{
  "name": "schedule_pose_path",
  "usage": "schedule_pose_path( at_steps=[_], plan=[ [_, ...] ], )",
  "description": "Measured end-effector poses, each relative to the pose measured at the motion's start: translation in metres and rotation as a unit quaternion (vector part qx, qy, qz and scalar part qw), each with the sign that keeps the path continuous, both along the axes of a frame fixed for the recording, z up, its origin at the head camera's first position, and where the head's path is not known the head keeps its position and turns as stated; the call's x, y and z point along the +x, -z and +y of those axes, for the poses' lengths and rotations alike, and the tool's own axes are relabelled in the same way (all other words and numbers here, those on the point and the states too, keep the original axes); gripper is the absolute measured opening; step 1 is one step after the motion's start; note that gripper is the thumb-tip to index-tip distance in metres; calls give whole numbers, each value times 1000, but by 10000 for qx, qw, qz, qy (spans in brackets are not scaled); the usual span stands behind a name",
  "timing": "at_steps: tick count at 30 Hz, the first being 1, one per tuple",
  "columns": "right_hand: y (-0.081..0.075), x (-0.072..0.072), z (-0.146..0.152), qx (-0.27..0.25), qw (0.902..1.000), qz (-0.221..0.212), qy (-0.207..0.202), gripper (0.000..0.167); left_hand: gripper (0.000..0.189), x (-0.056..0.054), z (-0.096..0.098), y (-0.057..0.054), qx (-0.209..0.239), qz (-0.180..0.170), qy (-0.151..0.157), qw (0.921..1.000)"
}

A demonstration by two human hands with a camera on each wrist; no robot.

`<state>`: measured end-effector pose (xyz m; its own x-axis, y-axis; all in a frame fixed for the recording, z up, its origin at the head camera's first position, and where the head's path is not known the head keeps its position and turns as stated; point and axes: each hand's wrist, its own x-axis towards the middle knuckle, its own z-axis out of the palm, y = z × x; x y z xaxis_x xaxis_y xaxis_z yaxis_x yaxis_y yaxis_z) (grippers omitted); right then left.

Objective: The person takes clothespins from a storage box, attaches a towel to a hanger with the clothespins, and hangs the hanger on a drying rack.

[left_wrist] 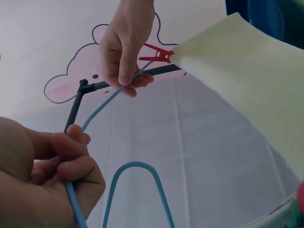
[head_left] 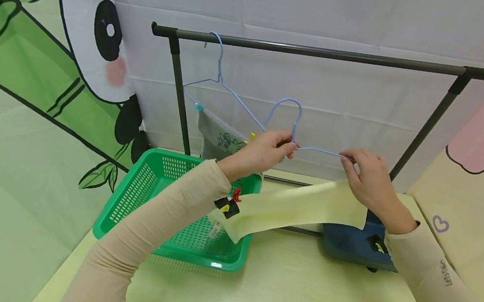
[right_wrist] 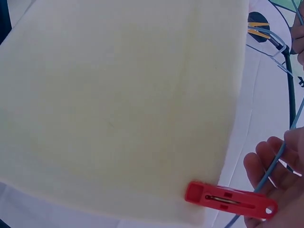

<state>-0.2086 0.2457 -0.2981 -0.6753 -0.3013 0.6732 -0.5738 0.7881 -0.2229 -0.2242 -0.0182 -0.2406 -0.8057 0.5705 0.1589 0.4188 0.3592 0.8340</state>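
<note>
My left hand grips a blue wire hanger just beside its hook, fingers curled round the wire. Farther right, my right hand pinches the same hanger toward its end. A pale yellow cloth stretches below both hands. One red clothespin bites a corner of this cloth near my right hand, its handle end close to the wire. Another red clothespin is at the cloth's left end, over a green basket. My left forearm hides part of the basket.
A dark metal rack stands behind. On its left hangs another blue hanger with a grey cloth, held by a teal clip and a yellow clip. A dark blue container sits under my right arm.
</note>
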Motion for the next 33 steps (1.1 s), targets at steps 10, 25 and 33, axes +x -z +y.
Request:
schedule_pose_path(
  at_steps=[10,25,33],
  plan=[
    [-4,5,8,161,9993,325,-45,6,20,4,3,-4,-586,466,193,9970],
    [-16,18,33,330,9986,-127,390,9,23,6,17,-10,-1047,1059,456,9878],
    [-24,24,45,432,9974,115,559,9,20,3,29,-11,-1450,1561,591,9752]
  ],
)
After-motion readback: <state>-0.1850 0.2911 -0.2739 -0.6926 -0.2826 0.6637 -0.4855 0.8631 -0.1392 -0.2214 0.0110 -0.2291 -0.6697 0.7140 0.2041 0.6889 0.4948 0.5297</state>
